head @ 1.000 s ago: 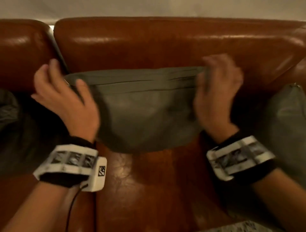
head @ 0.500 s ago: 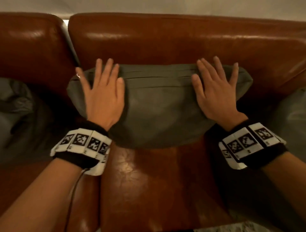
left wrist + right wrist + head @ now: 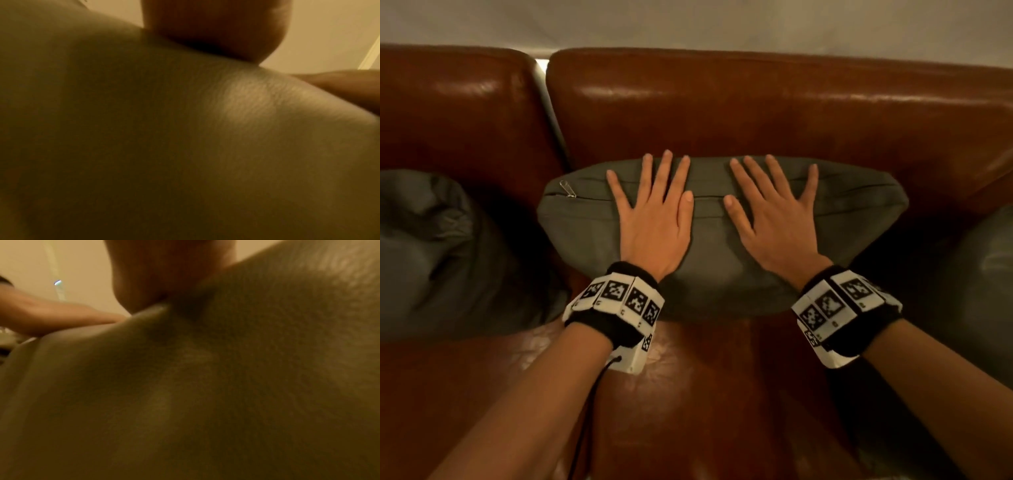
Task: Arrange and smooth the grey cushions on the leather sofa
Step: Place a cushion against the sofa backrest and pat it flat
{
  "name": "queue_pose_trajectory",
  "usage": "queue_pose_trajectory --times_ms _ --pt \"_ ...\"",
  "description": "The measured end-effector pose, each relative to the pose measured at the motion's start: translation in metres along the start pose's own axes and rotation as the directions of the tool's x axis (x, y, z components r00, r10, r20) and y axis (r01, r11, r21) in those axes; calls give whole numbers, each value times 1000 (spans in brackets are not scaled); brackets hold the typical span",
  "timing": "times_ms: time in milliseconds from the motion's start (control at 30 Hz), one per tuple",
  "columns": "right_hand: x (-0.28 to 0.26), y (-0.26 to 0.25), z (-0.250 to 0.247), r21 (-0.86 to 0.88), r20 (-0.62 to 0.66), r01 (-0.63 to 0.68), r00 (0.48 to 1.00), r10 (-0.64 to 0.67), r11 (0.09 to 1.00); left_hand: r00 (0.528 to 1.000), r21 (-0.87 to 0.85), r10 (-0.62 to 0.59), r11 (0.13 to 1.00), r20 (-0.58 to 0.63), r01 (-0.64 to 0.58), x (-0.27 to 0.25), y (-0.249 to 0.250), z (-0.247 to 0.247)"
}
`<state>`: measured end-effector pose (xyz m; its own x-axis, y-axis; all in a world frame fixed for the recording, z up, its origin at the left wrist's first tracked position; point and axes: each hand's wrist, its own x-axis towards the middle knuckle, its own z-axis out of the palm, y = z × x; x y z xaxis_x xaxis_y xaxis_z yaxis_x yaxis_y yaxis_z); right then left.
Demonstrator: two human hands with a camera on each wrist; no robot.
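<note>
Bare seat leather (image 3: pixel 722 394) in front; grey cushions (image 3: pixel 431 257) flanking both sides.

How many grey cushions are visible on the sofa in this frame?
3. The middle cushion leans on the backrest under both flat hands; the left cushion slumps at the frame's left edge; the right cushion is cut off at the right edge. Others may lie out of view.

1. The sofa (image 3: pixel 756 113) is brown leather, glossy, with light streaks across its back and faint creases on the seat.
2. The middle cushion (image 3: pixel 709 246) is matt grey woven cloth; the wrist views show a fine grain.
3. Its zip pull (image 3: pixel 567 188) looks like shiny metal.
4. The left cushion (image 3: pixel 438 253) is matt, crumpled grey cloth.
</note>
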<state>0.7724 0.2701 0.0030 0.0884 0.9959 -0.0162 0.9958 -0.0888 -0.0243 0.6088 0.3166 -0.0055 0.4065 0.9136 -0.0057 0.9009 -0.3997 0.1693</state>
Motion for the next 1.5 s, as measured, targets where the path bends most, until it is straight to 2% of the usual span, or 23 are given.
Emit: queue_pose_trajectory --times_ms 100,233,300,367,400,433,467,533,600,667,767,867,967,1033,1067,1100,1133,1200,1267,1333,1400,1500 --pt "-2 13 -7 7 0 23 1000 -23 1000 1000 -21 29 999 3 -29 1 -12 -7" --pt "-10 73 -18 -45 -24 -29 999 28 999 1000 115 5 993 17 -7 -4 -82 -21" --pt "-14 103 -24 -66 -47 -123 992 120 990 993 185 -117 976 17 111 -12 -122 -27" --pt "-16 120 -38 9 -68 -291 954 291 957 946 119 -323 939 -23 324 -16 -144 -36" --pt "-15 117 -47 43 -101 -338 935 340 940 922 56 -378 922 -81 383 -16 -143 -41" --pt "-14 105 -55 62 -148 -340 927 345 938 914 -3 -379 924 -146 383 -16 -134 -47" --pt "-13 83 -60 72 -190 -290 935 298 954 920 -33 -333 942 -207 333 -17 -116 -52" --pt "-15 18 -52 95 -231 -71 969 92 993 951 -17 -128 992 -280 128 -27 -62 -47" --pt "-20 -41 -28 96 -199 108 976 -87 990 969 -69 52 995 -241 -71 -41 -8 -28" --pt "-20 -57 -6 45 -133 152 980 -145 987 983 -115 103 986 -150 -121 -46 10 -8" --pt "-22 -15 7 -43 -161 170 971 -175 984 983 30 141 990 -122 -138 -43 -28 9" --pt "-35 41 7 -108 -195 142 967 -161 984 988 88 61 995 -141 -49 -46 -80 7" --pt "-45 85 1 -99 -254 -41 967 14 994 979 120 -65 989 -194 89 -44 -113 -7" --pt "-48 85 -7 -26 -305 -208 933 190 978 951 91 -185 973 -247 213 -43 -106 -17" --pt "-48 73 -11 17 -350 -229 910 220 973 933 72 -214 967 -290 244 -44 -91 -20" --pt "-49 52 -12 49 -392 -178 902 183 983 932 64 -190 973 -309 220 -48 -72 -17" --pt "-50 26 -10 68 -412 -68 907 90 995 948 59 -113 989 -299 137 -54 -48 -9" --pt "-51 -36 4 81 -354 147 929 -110 986 967 34 79 997 -242 -73 -64 -3 14" --pt "-45 -71 17 98 -275 187 949 -154 978 972 22 127 992 -195 -125 -60 15 31" --pt "-34 -61 27 73 -239 158 961 -137 985 976 70 136 990 -173 -125 -48 9 35" --pt "-31 -30 30 0 -228 138 964 -135 990 974 103 145 986 -172 -129 -40 -8 28" --pt "-47 25 30 -50 -231 49 971 -59 998 983 29 -44 998 -177 50 -40 -47 17"
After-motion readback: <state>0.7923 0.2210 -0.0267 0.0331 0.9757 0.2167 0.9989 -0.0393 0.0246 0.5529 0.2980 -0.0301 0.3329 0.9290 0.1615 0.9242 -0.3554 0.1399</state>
